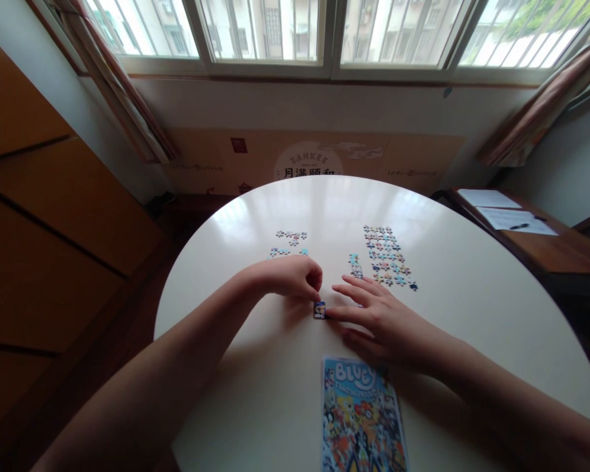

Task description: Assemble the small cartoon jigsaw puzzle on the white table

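A small dark blue cluster of joined jigsaw puzzle pieces (319,310) lies flat on the white round table (255,393). My left hand (297,276) is closed above its top edge, thumb and finger pinched down there; what they hold, if anything, is hidden. Fingers spread, my right hand (373,314) rests to the right, one fingertip touching the cluster's right side. Just beyond that hand is a narrow strip of puzzle pieces (355,265), partly covered by the fingers. Closest to me lies a Bluey picture sheet (364,413) showing many cartoon characters.
Rows of loose puzzle pieces (386,252) lie at the right back of the table. More scattered pieces (292,236) lie beyond my left hand. To the right, a brown wooden desk (560,252) holds papers (516,221) and a pen. An orange-brown cabinet (44,196) stands left.
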